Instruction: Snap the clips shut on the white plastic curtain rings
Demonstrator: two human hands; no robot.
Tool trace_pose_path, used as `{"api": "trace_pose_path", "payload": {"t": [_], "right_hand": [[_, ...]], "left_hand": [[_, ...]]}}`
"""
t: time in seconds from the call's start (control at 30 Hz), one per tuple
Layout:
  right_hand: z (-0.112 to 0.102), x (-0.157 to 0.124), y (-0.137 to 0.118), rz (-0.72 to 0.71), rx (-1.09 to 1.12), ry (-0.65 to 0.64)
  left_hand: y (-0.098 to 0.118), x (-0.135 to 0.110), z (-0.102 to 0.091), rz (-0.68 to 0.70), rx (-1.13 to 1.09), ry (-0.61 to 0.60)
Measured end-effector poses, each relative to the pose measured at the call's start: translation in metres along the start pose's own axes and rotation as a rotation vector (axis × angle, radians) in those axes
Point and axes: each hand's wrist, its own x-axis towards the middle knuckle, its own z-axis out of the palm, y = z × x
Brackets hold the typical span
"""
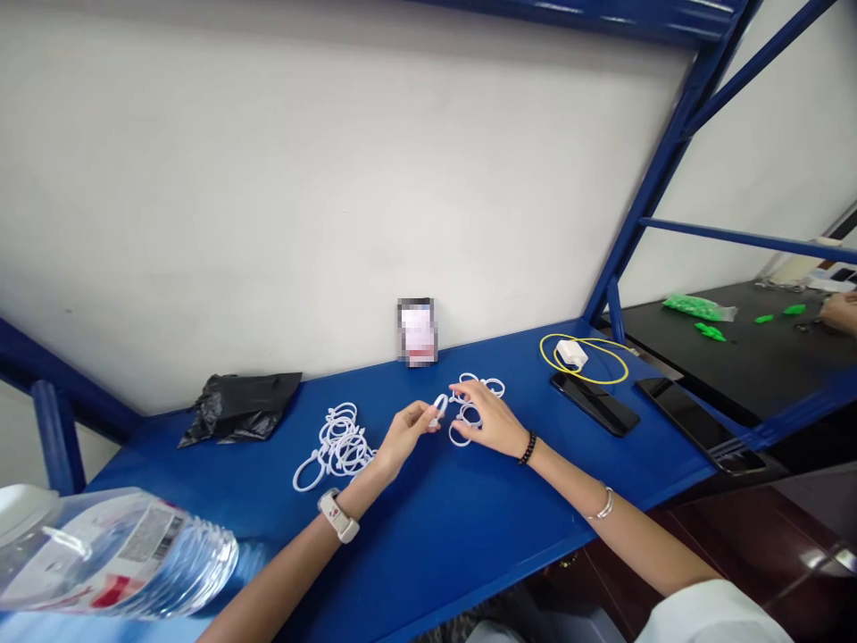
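A white plastic ring (pixel 440 408) is pinched between the thumb and fingers of my left hand (pixel 405 435), above the blue shelf. Just right of it, my right hand (pixel 494 420) has its thumb and fingers spread apart, with nothing visible between them. Several loose white rings (pixel 495 387) lie under and behind my right hand, partly covered by it. To the left of my left hand is a tangled pile of similar white rings (pixel 343 442), each with a small knob.
A phone-like object (pixel 418 332), blurred out, leans on the wall. Black plastic bag (pixel 245 406) and large water bottle (pixel 120 554) are at left. At right are a charger (pixel 571 354) with yellow cable (pixel 612 379) and two dark phones (pixel 595 404). Another person's hand (pixel 840 313) shows far right.
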Motion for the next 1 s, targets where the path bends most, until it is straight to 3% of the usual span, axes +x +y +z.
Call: {"api": "trace_pose_path", "payload": {"t": [0.1,0.23,0.6,0.87,1.0], "right_hand": [[0.008,-0.001,-0.012,-0.07,0.037,-0.064],[0.015,-0.003,-0.015,-0.032,0.149,-0.105],[0.017,-0.004,-0.015,0.147,0.461,-0.074],[0.016,-0.002,-0.016,0.002,0.463,-0.223],[0.015,-0.001,-0.017,0.015,0.387,-0.149]], "left_hand": [[0.0,-0.005,0.021,-0.143,-0.403,-0.091],[-0.01,-0.009,0.03,-0.217,-0.583,-0.061],[-0.015,-0.015,0.03,-0.152,-0.598,-0.072],[-0.009,-0.016,0.032,-0.165,-0.604,0.074],[-0.01,-0.017,0.033,-0.1,-0.528,0.155]]}}
